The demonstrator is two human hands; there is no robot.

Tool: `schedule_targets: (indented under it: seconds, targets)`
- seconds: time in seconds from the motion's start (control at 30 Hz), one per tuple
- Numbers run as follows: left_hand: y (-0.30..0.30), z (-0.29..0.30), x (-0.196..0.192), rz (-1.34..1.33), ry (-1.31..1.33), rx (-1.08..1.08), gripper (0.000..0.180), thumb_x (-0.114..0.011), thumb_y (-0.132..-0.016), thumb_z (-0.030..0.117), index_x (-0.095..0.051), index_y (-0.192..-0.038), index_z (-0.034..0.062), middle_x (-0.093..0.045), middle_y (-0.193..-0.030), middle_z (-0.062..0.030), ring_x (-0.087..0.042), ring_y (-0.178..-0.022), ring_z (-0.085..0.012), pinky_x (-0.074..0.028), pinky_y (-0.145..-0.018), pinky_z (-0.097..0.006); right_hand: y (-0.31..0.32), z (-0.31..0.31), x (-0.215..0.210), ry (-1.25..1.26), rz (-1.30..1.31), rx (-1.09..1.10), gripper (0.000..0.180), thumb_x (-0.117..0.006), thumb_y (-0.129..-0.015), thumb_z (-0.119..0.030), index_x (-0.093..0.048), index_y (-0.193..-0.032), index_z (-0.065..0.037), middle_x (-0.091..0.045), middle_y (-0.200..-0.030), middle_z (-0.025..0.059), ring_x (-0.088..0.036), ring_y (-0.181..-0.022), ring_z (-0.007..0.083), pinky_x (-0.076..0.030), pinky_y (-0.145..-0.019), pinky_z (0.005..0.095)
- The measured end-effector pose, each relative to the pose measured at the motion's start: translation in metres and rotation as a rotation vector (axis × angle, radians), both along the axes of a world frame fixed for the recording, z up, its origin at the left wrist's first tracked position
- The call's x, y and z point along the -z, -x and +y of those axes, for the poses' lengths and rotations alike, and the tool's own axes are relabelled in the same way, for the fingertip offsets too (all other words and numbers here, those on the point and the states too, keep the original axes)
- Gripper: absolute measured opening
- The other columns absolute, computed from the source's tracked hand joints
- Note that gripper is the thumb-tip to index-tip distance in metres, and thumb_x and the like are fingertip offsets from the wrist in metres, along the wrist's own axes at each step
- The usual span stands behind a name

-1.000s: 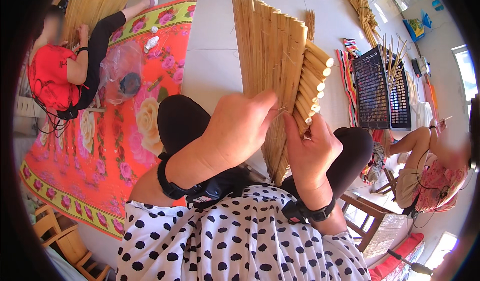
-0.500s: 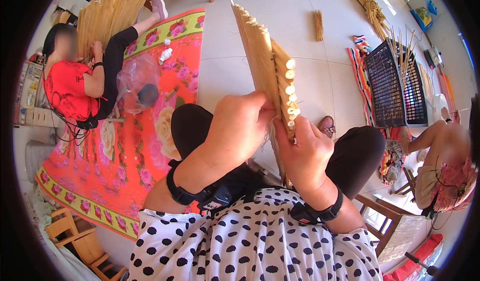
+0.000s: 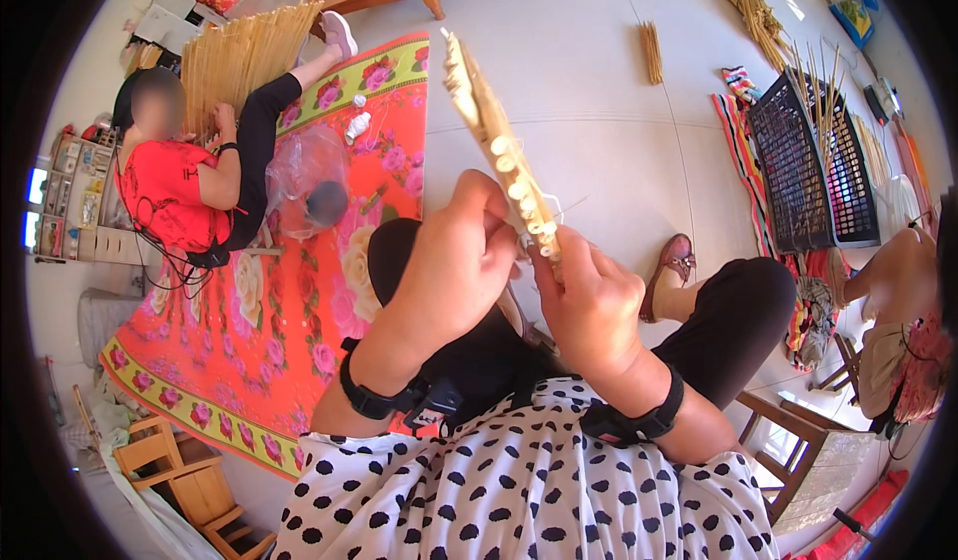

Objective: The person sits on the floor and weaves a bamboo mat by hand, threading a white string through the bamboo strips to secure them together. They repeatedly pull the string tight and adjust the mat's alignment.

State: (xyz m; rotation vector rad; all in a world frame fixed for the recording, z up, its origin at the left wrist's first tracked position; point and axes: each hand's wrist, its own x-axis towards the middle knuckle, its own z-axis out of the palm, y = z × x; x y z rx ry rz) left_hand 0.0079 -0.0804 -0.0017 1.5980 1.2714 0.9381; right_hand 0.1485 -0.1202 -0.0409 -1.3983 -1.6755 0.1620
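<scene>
A narrow panel of pale reed stalks (image 3: 477, 109), bound side by side, stands up between my hands above my lap. Its cut round ends face me in a slanting row. My right hand (image 3: 596, 305) is closed round the near end, thumb and fingers pressed against the stalks. On the panel's other side, my left hand (image 3: 461, 266) is closed, its thumb and forefinger pinching at the edge close to my right thumb. A thin loose strand sticks out beside the cut ends. Whatever lies inside the left fingertips is mostly hidden.
A person in red (image 3: 180, 196) sits at left with a larger reed panel (image 3: 244, 56), on a red flowered mat (image 3: 289, 360). At right are a dark plastic crate (image 3: 808, 161) holding stalks, another person's legs, and a wooden stool (image 3: 798, 450). Reed bundles (image 3: 651, 53) lie on the tiles.
The panel has turned and tipped so its cut ends show more and its broad face less. Both hands have shifted slightly left with it. The whole view has swung a little left.
</scene>
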Motion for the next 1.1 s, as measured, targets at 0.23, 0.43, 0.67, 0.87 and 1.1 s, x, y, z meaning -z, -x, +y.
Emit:
schedule_targets:
  seconds: [0.23, 0.43, 0.67, 0.87, 1.1]
  targets:
    - [0.063, 0.045, -0.055, 0.602, -0.876, -0.240, 0.073, -0.079, -0.070, -0.005, -0.048, -0.135, 0.0062, -0.061, -0.122, -0.0184, -0.060, -0.114, -0.0308, -0.053, -0.091, -0.037, -0.017, 0.028, -0.011, 0.094, -0.046, -0.166, 0.024, -0.080, -0.077, -0.009, -0.069, -0.098, -0.005, -0.065, -0.071, 0.0108, -0.064, -0.058, 0.0289, -0.050, -0.053, 0.0363]
    - [0.101, 0.042, -0.050, 0.427, -0.624, 0.222, 0.044, -0.082, -0.072, 0.003, -0.066, -0.113, 0.0024, -0.068, -0.098, -0.0106, -0.068, -0.087, -0.0244, -0.055, -0.076, -0.034, -0.058, 0.062, -0.035, 0.097, -0.141, -0.448, 0.019, -0.077, -0.078, -0.018, -0.069, -0.092, -0.007, -0.066, -0.076, 0.0114, -0.066, -0.069, 0.0325, -0.054, -0.063, 0.0395]
    - [0.033, 0.029, -0.025, 0.448, -1.073, 0.179, 0.019, -0.078, -0.075, 0.009, -0.064, -0.089, 0.0064, -0.055, -0.077, -0.0048, -0.059, -0.055, -0.0189, -0.045, -0.046, -0.031, -0.114, 0.090, -0.052, 0.010, -0.446, -0.302, 0.029, -0.083, -0.070, -0.017, -0.070, -0.095, -0.009, -0.070, -0.082, 0.0063, -0.068, -0.074, 0.0281, -0.054, -0.065, 0.0358]
    - [-0.044, 0.038, 0.000, 0.335, -1.102, 0.023, 0.012, -0.071, -0.077, 0.005, -0.061, -0.084, 0.0052, -0.053, -0.074, -0.0043, -0.057, -0.052, -0.0177, -0.045, -0.043, -0.032, -0.117, 0.081, -0.017, -0.012, 0.065, 0.243, 0.025, -0.072, -0.090, -0.021, -0.068, -0.106, -0.002, -0.072, -0.094, 0.0133, -0.072, -0.081, 0.0217, -0.056, -0.064, 0.0329]
    - [-0.142, 0.011, 0.028, 0.300, -1.222, 0.014, 0.012, -0.063, -0.075, 0.012, -0.060, -0.084, 0.0040, -0.048, -0.075, -0.0061, -0.055, -0.053, -0.0166, -0.045, -0.045, -0.030, -0.174, 0.069, -0.037, 0.737, 1.182, -0.098, 0.058, -0.043, -0.099, -0.054, -0.064, -0.119, -0.004, -0.072, -0.101, 0.0132, -0.071, -0.081, 0.0212, -0.057, -0.070, 0.0335]
